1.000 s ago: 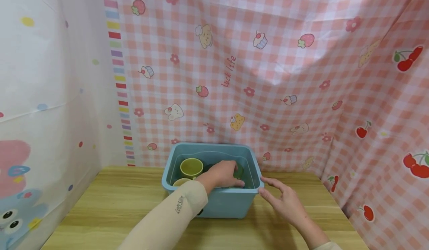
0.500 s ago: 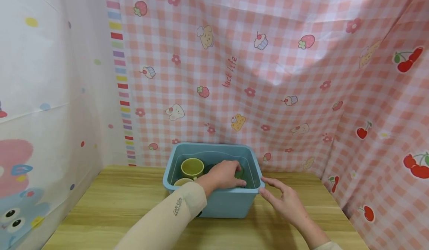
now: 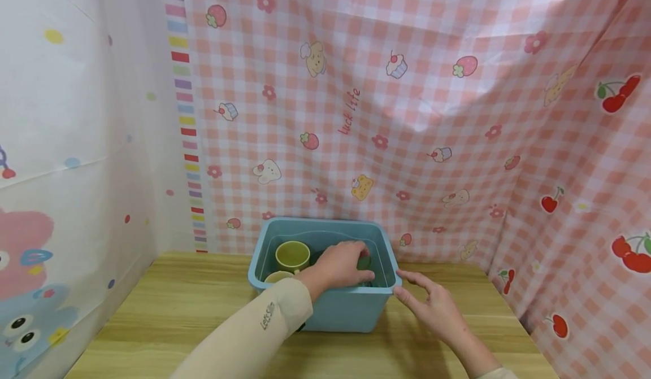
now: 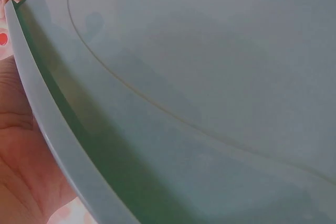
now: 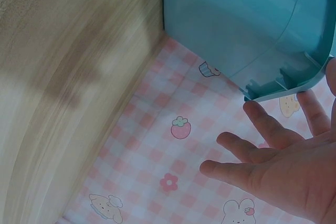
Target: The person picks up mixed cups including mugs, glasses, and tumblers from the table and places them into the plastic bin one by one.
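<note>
A light blue plastic bin (image 3: 346, 311) stands on the wooden table. My left hand (image 3: 339, 263) reaches over its front rim, thumb and fingers bent around a dark green rounded thing (image 3: 364, 262) inside; most of it is hidden. In the left wrist view, the left palm (image 4: 31, 166) shows beyond the bin's rim. A yellow-green mug (image 3: 292, 256) stands at the bin's back left, with a cream-coloured cup (image 3: 278, 277) in front, partly behind my sleeve. My right hand (image 3: 436, 305) touches the right front corner of the rim with thumb and fingertips, its fingers spread and fairly straight.
The wooden table (image 3: 188, 300) extends to both sides of the bin. Close behind it hangs a pink checked curtain (image 3: 356, 158), and a white printed curtain (image 3: 122, 158) covers the left side. Another dark thing (image 3: 316, 256) lies in the bin beside the mug.
The left hand has shifted slightly around the dark green thing inside the bin. The view has tilted a little; the right hand keeps its place at the rim.
</note>
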### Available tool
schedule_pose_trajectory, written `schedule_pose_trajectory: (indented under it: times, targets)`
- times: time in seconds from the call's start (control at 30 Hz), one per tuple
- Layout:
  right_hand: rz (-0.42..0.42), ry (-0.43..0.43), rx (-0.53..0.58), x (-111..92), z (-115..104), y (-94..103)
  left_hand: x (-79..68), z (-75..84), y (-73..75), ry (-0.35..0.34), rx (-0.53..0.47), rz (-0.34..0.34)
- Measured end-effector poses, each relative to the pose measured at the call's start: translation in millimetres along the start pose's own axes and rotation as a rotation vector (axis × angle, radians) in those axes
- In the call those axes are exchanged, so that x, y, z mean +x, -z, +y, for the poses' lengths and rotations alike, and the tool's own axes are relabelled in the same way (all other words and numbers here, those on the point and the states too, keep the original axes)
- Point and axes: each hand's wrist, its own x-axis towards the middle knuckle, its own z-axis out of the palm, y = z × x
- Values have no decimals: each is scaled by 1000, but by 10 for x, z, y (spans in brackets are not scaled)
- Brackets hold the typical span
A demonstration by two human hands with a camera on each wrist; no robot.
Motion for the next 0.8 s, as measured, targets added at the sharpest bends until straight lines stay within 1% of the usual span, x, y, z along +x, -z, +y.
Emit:
schedule_pose_trajectory:
  times: [0.2,0.43,0.67,0.8]
  targets:
    - [-1,6,8,0,5,-4,-21,-3,6,-10,47,49]
    - [4,-3,11,5,7,-7,-62,-57,30,-11,112,95]
    - [9,-14,12,6,2,-14,-118,-129,59,-35,293,162]
    - [14,-24,10,10,-3,-17,-156,-185,74,-38,356,182]
